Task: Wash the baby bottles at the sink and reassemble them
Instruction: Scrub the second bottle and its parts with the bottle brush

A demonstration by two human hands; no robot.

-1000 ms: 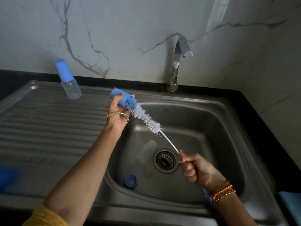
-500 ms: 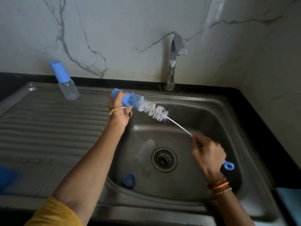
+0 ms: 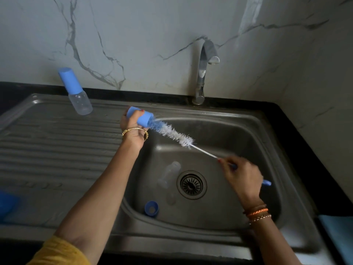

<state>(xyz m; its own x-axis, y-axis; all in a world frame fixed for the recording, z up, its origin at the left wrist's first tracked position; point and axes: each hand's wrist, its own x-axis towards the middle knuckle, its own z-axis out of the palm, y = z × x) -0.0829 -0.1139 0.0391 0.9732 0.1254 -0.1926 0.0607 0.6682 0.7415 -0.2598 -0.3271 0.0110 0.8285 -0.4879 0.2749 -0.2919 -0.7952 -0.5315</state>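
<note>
My left hand [image 3: 133, 129] grips a blue bottle cap [image 3: 142, 117] above the basin's back left rim, its mouth pointing right. The white bristles of a bottle brush [image 3: 174, 134] poke into that mouth. My right hand [image 3: 241, 175] holds the brush's wire stem, and the blue handle end [image 3: 267, 182] sticks out behind my fingers. A clear bottle body [image 3: 169, 174] lies on the basin floor left of the drain [image 3: 191, 184], with a clear teat [image 3: 170, 200] below it. A blue screw ring [image 3: 151, 208] rests at the basin's front left. An assembled bottle with a blue cap [image 3: 76, 92] stands on the drainboard.
The steel sink [image 3: 238, 131] has a ribbed drainboard [image 3: 57, 150] on the left and a tap [image 3: 203, 73] at the back, with no water running. A blue object [image 3: 7, 204] sits at the far left edge, and a light blue cloth [image 3: 338, 238] at the right edge.
My right hand swung up and to the right, from over the drain to the basin's right side, turning the brush flatter. The cap in my left hand tilted with it.
</note>
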